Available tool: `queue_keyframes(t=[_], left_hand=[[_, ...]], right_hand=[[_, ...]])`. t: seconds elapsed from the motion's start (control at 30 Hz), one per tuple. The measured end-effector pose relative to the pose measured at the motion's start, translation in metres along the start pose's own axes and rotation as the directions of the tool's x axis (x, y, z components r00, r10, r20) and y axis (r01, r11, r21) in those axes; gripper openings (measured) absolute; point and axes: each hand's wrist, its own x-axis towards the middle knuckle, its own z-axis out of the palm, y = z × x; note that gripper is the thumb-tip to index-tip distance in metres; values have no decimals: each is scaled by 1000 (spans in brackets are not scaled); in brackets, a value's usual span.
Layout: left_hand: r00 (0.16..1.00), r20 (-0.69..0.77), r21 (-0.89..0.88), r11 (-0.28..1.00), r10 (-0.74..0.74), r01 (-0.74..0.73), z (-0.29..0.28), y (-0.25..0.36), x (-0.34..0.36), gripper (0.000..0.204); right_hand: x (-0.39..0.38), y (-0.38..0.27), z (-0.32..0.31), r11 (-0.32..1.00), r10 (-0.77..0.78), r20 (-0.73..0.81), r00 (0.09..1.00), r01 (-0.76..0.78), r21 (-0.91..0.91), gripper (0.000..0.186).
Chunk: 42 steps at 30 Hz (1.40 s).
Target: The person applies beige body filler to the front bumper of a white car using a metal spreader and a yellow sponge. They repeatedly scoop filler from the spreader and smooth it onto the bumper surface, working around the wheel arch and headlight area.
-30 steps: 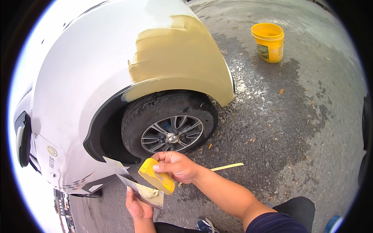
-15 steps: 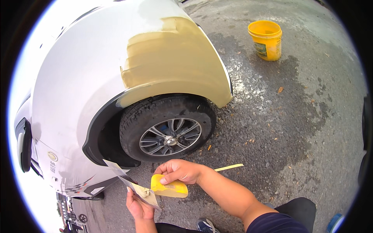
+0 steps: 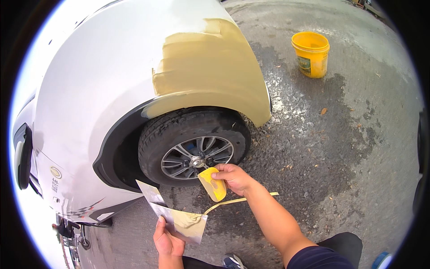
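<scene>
My left hand (image 3: 168, 238) grips the lower edge of a thin grey putty board (image 3: 181, 233). Tan putty (image 3: 187, 219) is smeared over the board's face. Between the thumb and fingers of my right hand (image 3: 235, 179) is a yellow putty spreader (image 3: 213, 185), held just above and right of the board, apart from it. Beyond both hands stands a white car's fender (image 3: 103, 67), with a broad patch of tan filler (image 3: 206, 67) above the wheel arch. The patch's left edge is ragged, and stroke marks show in it.
The wheel (image 3: 197, 157) sits under the arch, close beyond the spreader. A yellow bucket (image 3: 313, 56) stands on the asphalt at the far right. Behind my right forearm lies a pale yellow strip (image 3: 244, 200). A side mirror (image 3: 23, 157) juts out at the left.
My right hand has moved up and right with the spreader, which is now tilted more upright. The putty board has turned, showing more of its face. The view has shifted slightly.
</scene>
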Motion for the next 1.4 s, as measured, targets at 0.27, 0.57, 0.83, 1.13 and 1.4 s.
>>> queue_keyframes(t=[0.27, 0.57, 0.83, 1.13, 1.4], left_hand=[[963, 17, -20, 963, -268, 268, -9, -25, 26, 25], [778, 309, -97, 795, -547, 598, -12, -70, 79, 20], [694, 404, -131, 713, -596, 689, 2, -90, 105, 25], [749, 364, -55, 789, -554, 611, 34, -109, 84, 23], [771, 208, 104, 797, -602, 595, 101, -149, 34, 25]], right_hand=[[-6, -8, -29, 993, -114, -307, 945, 102, -55, 25], [-24, 1, -70, 951, -308, -797, 519, 176, -253, 18], [-44, 0, -60, 978, -190, -961, 202, 119, -169, 27], [-57, -19, -93, 985, -159, -923, 349, 114, -127, 27], [-98, -65, -167, 907, 94, -924, 372, 351, 233, 30]])
